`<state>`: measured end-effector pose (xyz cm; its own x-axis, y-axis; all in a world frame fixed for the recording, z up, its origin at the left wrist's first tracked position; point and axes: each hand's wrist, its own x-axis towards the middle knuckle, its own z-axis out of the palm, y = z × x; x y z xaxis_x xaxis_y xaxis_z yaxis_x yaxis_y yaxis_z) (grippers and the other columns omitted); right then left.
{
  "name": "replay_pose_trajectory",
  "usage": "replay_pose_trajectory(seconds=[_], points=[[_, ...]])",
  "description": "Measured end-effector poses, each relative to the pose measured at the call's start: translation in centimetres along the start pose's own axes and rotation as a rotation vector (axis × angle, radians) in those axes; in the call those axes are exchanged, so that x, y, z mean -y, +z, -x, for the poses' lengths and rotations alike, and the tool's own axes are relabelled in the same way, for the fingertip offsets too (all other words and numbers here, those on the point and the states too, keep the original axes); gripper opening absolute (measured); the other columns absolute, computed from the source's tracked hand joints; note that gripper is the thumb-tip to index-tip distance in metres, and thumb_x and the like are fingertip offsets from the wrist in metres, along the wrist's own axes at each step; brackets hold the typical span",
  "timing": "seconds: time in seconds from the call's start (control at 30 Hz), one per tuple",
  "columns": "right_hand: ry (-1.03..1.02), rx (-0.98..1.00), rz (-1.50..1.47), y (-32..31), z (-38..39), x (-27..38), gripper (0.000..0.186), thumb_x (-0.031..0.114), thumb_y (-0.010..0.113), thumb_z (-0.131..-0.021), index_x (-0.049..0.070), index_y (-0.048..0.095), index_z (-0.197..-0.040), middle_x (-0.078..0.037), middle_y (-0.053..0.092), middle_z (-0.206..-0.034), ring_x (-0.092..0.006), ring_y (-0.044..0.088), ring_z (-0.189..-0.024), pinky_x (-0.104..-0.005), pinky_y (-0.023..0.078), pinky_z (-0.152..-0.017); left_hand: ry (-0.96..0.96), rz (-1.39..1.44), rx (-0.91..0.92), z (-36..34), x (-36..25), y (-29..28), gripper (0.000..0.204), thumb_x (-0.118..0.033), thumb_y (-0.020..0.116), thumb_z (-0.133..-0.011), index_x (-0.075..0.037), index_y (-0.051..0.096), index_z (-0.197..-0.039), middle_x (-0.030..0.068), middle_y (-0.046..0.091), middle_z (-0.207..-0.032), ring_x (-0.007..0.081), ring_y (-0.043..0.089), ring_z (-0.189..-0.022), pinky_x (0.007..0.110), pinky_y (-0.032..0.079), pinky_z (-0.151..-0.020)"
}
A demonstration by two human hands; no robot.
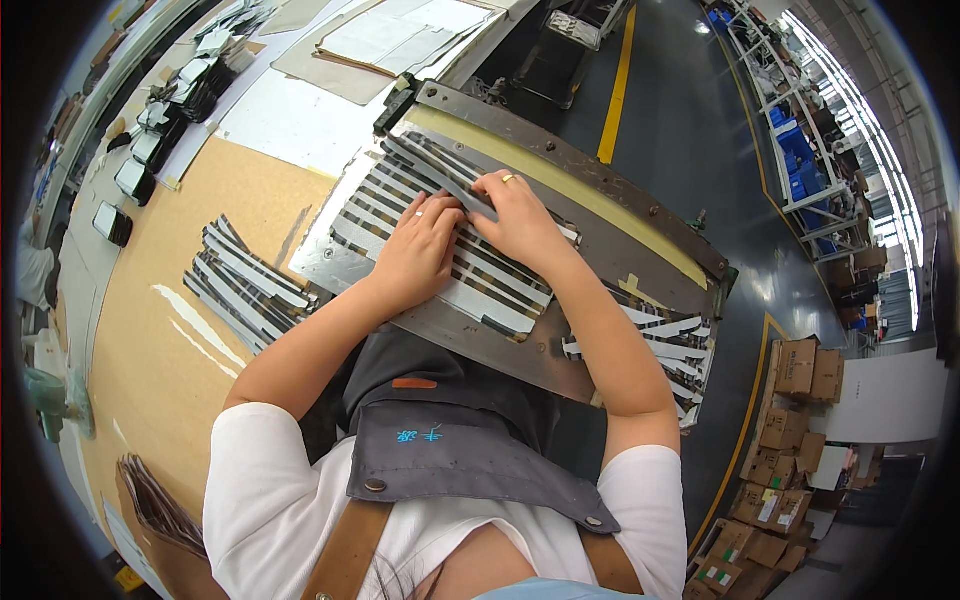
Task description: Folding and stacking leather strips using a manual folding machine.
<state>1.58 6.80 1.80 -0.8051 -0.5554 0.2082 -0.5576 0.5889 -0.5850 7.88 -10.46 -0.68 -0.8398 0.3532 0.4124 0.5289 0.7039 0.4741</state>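
Rows of narrow white-and-dark strips (373, 212) lie side by side on a metal plate (322, 250) in front of me. A longer grey strip (430, 165) slants over the far rows. My right hand (518, 222) pinches its near end between thumb and fingers. Beside it, my left hand (422, 245) rests low over the rows, its bent fingertips closed at the strip's edge. The two hands nearly touch, and they hide the strips beneath them.
A fanned pile of strips (250, 285) lies on the brown board left of the plate. More loose strips (672, 350) are at its right end. A dark metal bar (570, 155) borders the far side. Stacked dark pieces (150, 150) line the table's far left. Cardboard boxes (780, 440) stand right.
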Motion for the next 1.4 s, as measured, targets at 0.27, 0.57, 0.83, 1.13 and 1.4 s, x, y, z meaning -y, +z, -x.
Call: replay_pose_trajectory(seconds=[0.27,0.57,0.83,1.13,1.4], points=[[0.086,-0.142,0.097,-0.5,-2.0,0.0,0.017,0.008,0.061,-0.078,-0.002,0.062,-0.091,-0.016,0.064,-0.082,-0.0334,0.062,-0.074,-0.0394,0.049,-0.069,-0.058,-0.224,0.146,-1.3,0.4,0.1,0.044,-0.025,0.046,-0.094,-0.007,0.044,-0.133,0.0117,0.042,-0.141,0.0273,0.037,-0.13,0.043,0.023,-0.111],[0.201,-0.727,-1.138,-12.4,4.3,-3.0,0.017,0.008,0.065,-0.085,0.004,0.066,-0.102,-0.005,0.068,-0.095,-0.0127,0.063,-0.084,-0.0267,0.048,-0.08,-0.041,-0.245,0.219,-0.4,3.4,-2.7,0.042,-0.033,0.044,-0.096,-0.017,0.047,-0.134,0.002,0.042,-0.143,0.0223,0.035,-0.133,0.046,0.014,-0.114],[0.069,-0.356,0.355,-7.9,8.5,-6.7,0.017,0.008,0.058,-0.087,0.005,0.067,-0.101,-0.012,0.057,-0.097,-0.0288,0.054,-0.094,-0.0345,0.044,-0.084,0.224,-0.037,0.096,-4.0,-0.4,-1.8,0.019,-0.013,0.062,-0.086,-0.006,0.061,-0.103,0.0098,0.059,-0.112,0.0275,0.053,-0.109,0.041,0.036,-0.097],[0.167,-0.44,0.092,-5.4,8.4,-7.4,0.015,0.012,0.058,-0.085,0.001,0.067,-0.092,-0.014,0.063,-0.087,-0.0334,0.059,-0.086,-0.0402,0.047,-0.077,0.5,-0.148,0.167,-7.6,-5.9,6.3,0.04,-0.024,0.055,-0.089,0.003,0.052,-0.118,0.015,0.054,-0.119,0.0289,0.049,-0.115,0.04,0.035,-0.103],[0.418,-0.932,-0.947,-12.7,10.1,-6.2,0.015,0.016,0.056,-0.094,0.002,0.06,-0.097,-0.005,0.06,-0.078,-0.0116,0.057,-0.071,-0.0257,0.048,-0.064,0.323,-0.058,0.338,-8.2,-5.1,5.9,0.035,-0.029,0.052,-0.091,0.0,0.056,-0.11,0.0125,0.057,-0.113,0.0291,0.053,-0.11,0.044,0.038,-0.095]])
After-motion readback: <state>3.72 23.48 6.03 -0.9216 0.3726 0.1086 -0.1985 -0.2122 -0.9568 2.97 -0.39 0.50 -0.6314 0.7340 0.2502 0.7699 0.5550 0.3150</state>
